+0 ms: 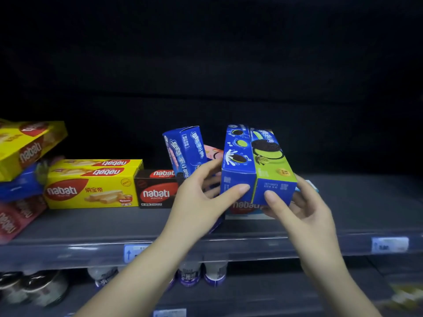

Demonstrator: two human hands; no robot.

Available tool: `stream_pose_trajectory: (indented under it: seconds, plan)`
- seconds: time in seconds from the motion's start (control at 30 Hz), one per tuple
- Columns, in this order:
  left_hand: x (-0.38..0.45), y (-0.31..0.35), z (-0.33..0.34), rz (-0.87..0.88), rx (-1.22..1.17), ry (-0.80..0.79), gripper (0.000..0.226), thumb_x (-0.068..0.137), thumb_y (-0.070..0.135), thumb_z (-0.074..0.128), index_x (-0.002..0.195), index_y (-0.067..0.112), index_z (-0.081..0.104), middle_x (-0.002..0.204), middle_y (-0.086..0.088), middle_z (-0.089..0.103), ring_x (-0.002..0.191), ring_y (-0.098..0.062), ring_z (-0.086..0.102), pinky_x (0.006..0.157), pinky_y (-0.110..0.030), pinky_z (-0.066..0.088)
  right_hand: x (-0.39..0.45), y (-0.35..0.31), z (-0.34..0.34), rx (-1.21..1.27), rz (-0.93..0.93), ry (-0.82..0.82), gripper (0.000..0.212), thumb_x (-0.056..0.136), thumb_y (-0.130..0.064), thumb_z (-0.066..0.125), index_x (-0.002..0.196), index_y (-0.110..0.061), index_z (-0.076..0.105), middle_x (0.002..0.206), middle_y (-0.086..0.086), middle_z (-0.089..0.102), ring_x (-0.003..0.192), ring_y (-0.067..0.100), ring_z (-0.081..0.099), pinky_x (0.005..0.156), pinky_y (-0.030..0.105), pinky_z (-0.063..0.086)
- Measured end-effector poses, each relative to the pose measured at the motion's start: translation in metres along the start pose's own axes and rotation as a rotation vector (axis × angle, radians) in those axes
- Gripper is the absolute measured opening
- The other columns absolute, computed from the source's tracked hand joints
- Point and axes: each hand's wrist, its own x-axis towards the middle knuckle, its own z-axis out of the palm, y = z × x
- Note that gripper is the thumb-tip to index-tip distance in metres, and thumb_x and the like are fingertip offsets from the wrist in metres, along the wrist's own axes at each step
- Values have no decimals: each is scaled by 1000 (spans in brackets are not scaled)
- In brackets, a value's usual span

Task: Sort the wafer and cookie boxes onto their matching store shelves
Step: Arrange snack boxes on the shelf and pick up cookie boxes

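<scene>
Both hands hold a blue and green cookie box (256,163) above the grey shelf (343,213). My left hand (201,202) grips its left side, thumb on the near end. My right hand (302,207) grips its right side, thumb on the same end. A second blue cookie box (185,149) leans tilted behind my left hand, and a pink box (214,153) peeks out behind it. Under the held box lies a white wafer box (247,209), partly hidden. Yellow wafer boxes (91,186) and a dark brown wafer box (155,188) stand to the left.
At the far left a tilted yellow wafer box (27,147) lies on a blue pack (20,184) and a red wafer box (16,216). Price tags (389,244) line the shelf edge. Small bottles (201,273) and jars (34,287) stand on the shelf below.
</scene>
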Motion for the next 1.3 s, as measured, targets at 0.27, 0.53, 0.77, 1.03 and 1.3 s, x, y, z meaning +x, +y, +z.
stream_pose_trajectory:
  seconds: [0.27,0.53,0.77,1.03,1.3]
  plan:
    - [2,-4,-2,105,132,47,61,76,23,80,131,24,55,126,8,62,112,-4,61,88,-23,54,-1,3,3,-326,-256,194,54,72,-53,75,120,-33,62,116,-14,56,106,10,63,84,18,53]
    - [14,7,-6,185,279,-3,63,75,31,80,130,22,52,124,8,56,110,0,57,93,-28,52,2,5,7,-248,-282,226,62,71,-41,78,127,-25,57,126,0,63,109,12,66,91,34,53]
    - [20,6,-19,177,289,-69,66,76,31,79,133,21,49,128,7,53,113,-1,55,96,-27,50,-2,7,21,-311,-327,263,59,76,-20,74,132,-21,54,128,4,61,113,15,64,91,32,53]
    - [30,-1,-22,179,296,-91,67,77,34,76,136,20,47,126,6,54,116,-6,55,97,-34,51,-6,1,34,-332,-325,307,55,75,-29,71,128,-28,54,127,4,62,110,13,65,89,26,54]
    - [24,7,-30,176,278,-132,60,78,27,77,131,19,50,124,8,53,114,-3,55,96,-31,51,-17,-12,38,-617,-438,359,46,84,-30,72,126,-21,55,119,-9,54,115,15,59,94,21,50]
